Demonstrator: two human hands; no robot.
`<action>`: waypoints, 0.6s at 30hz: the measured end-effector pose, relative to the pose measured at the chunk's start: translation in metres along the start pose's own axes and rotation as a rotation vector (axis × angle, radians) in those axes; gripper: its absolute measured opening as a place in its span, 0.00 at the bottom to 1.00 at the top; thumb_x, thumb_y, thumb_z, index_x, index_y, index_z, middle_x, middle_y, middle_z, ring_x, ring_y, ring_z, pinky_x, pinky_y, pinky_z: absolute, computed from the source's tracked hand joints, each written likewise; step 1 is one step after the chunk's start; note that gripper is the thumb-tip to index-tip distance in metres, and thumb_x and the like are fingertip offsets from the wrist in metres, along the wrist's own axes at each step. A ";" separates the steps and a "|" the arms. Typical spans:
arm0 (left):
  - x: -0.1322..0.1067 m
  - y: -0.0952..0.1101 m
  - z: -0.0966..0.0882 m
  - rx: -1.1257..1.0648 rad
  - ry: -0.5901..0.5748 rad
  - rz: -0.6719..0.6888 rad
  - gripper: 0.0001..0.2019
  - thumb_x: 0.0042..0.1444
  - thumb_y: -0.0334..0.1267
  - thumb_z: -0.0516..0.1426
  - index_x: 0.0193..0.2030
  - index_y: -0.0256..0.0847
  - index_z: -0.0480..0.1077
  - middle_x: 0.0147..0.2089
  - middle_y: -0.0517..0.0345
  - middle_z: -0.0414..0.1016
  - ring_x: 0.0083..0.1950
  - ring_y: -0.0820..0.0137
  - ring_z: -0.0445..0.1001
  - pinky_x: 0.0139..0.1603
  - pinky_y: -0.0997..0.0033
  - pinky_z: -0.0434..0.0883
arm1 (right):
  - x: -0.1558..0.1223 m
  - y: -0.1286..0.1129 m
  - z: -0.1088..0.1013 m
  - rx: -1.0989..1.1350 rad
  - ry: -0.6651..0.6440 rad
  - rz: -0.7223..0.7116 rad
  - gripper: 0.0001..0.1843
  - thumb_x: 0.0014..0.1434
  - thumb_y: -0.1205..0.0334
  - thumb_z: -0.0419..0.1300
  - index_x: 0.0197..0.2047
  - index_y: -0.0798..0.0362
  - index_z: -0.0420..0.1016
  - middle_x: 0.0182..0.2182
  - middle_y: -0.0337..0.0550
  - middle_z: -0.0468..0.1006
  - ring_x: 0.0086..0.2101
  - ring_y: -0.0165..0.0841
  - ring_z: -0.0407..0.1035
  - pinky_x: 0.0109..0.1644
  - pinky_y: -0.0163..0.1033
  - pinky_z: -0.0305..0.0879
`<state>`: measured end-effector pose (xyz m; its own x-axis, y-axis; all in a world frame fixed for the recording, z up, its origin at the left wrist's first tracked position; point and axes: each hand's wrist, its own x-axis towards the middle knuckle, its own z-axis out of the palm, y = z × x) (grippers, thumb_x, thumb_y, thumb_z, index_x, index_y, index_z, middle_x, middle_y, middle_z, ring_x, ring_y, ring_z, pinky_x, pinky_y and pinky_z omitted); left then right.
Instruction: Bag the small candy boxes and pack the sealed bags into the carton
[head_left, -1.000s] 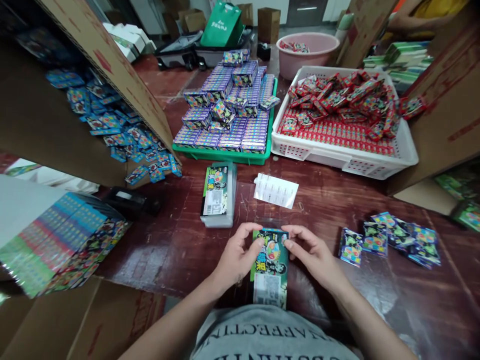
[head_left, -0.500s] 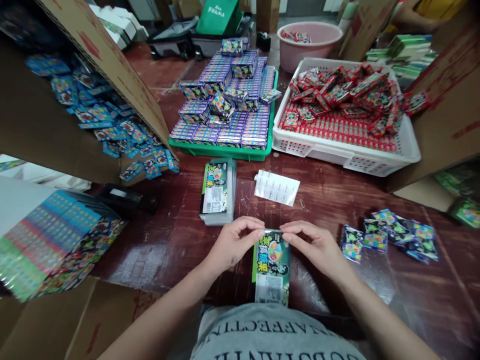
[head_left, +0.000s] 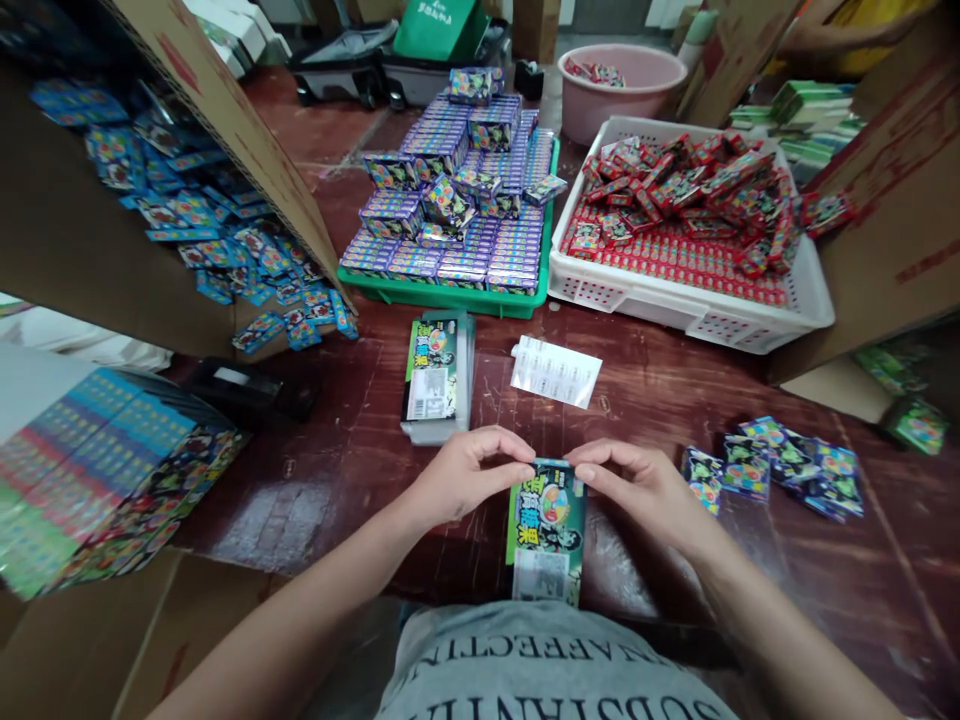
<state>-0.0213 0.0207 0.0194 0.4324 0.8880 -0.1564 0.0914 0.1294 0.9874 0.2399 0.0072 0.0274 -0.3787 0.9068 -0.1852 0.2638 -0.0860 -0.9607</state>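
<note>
A flat printed candy package [head_left: 546, 530], black and green with a white barcode panel, lies upright to my view close against my shirt. My left hand [head_left: 472, 470] pinches its far edge near the left corner. At the right corner my right hand [head_left: 630, 480] pinches the same edge between thumb and fingers. Just beyond my left hand is a stack of similar clear packages [head_left: 433, 380]. A white sticker sheet [head_left: 556, 372] lies beyond the held package. Several small purple-blue candy packets [head_left: 795, 465] are scattered right of my right hand.
Small purple boxes fill a green tray [head_left: 450, 291]; red boxes fill a white basket [head_left: 622, 297]. Cardboard cartons [head_left: 247, 130] flank the table, the left one holding blue packets [head_left: 262, 250]. Wrapped stacked boxes [head_left: 105, 470] stand at left. Behind are a pink tub [head_left: 622, 95] and another person's arm [head_left: 847, 38].
Both hands keep their pinch on the package's far edge, with only a slight shift of the fingers. The whole view has moved a little.
</note>
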 end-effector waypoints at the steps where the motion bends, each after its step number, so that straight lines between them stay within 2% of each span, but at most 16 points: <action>1: 0.000 -0.002 0.002 0.001 0.010 0.010 0.07 0.56 0.40 0.66 0.39 0.39 0.79 0.44 0.54 0.80 0.46 0.67 0.78 0.52 0.62 0.73 | 0.001 -0.002 -0.001 -0.058 0.001 -0.041 0.10 0.64 0.50 0.63 0.41 0.44 0.81 0.46 0.43 0.82 0.48 0.41 0.75 0.56 0.51 0.70; 3: 0.003 -0.006 0.006 -0.002 0.033 -0.005 0.07 0.56 0.40 0.65 0.37 0.38 0.78 0.42 0.53 0.81 0.43 0.67 0.78 0.50 0.63 0.73 | 0.004 -0.010 0.001 -0.216 0.023 -0.151 0.08 0.65 0.52 0.62 0.40 0.44 0.81 0.49 0.45 0.79 0.55 0.44 0.70 0.59 0.55 0.66; 5: 0.008 -0.010 0.011 -0.033 0.072 -0.059 0.07 0.54 0.39 0.66 0.36 0.37 0.78 0.39 0.53 0.81 0.40 0.67 0.77 0.46 0.65 0.72 | 0.010 -0.022 0.011 -0.346 0.042 -0.277 0.07 0.66 0.54 0.61 0.43 0.42 0.81 0.50 0.46 0.77 0.57 0.44 0.67 0.59 0.56 0.64; 8: 0.012 -0.015 0.015 -0.106 0.122 -0.111 0.07 0.48 0.35 0.67 0.35 0.36 0.78 0.34 0.56 0.80 0.36 0.68 0.75 0.41 0.69 0.70 | 0.018 -0.041 0.036 -0.408 0.000 -0.425 0.11 0.67 0.57 0.61 0.51 0.40 0.78 0.47 0.44 0.77 0.50 0.41 0.69 0.53 0.51 0.67; 10: 0.011 -0.018 0.016 -0.131 0.137 -0.114 0.06 0.45 0.32 0.66 0.32 0.35 0.77 0.33 0.57 0.80 0.35 0.68 0.75 0.38 0.70 0.69 | 0.020 -0.047 0.053 -0.433 -0.040 -0.486 0.11 0.67 0.58 0.61 0.51 0.40 0.77 0.45 0.43 0.77 0.46 0.40 0.69 0.49 0.49 0.68; 12: 0.009 -0.019 0.015 -0.143 0.145 -0.123 0.06 0.46 0.32 0.64 0.32 0.35 0.77 0.33 0.56 0.80 0.35 0.67 0.75 0.38 0.70 0.69 | 0.018 -0.046 0.067 -0.471 -0.043 -0.531 0.10 0.66 0.57 0.62 0.50 0.42 0.77 0.45 0.43 0.77 0.45 0.40 0.69 0.48 0.49 0.68; 15: 0.008 -0.021 0.014 -0.171 0.157 -0.149 0.09 0.47 0.35 0.64 0.36 0.34 0.79 0.35 0.53 0.81 0.36 0.66 0.77 0.39 0.68 0.71 | 0.013 -0.038 0.081 -0.554 0.031 -0.643 0.14 0.63 0.54 0.66 0.50 0.47 0.75 0.47 0.46 0.77 0.45 0.42 0.68 0.48 0.50 0.67; 18: 0.009 -0.022 0.015 -0.178 0.168 -0.159 0.10 0.46 0.36 0.64 0.36 0.34 0.79 0.37 0.51 0.82 0.37 0.64 0.78 0.41 0.66 0.73 | 0.008 -0.031 0.091 -0.642 0.123 -0.737 0.13 0.63 0.60 0.66 0.51 0.49 0.75 0.47 0.47 0.78 0.45 0.42 0.68 0.49 0.50 0.65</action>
<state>-0.0059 0.0195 -0.0042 0.2692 0.9091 -0.3179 -0.0195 0.3352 0.9420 0.1478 -0.0206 0.0372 -0.5561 0.6836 0.4728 0.4446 0.7252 -0.5257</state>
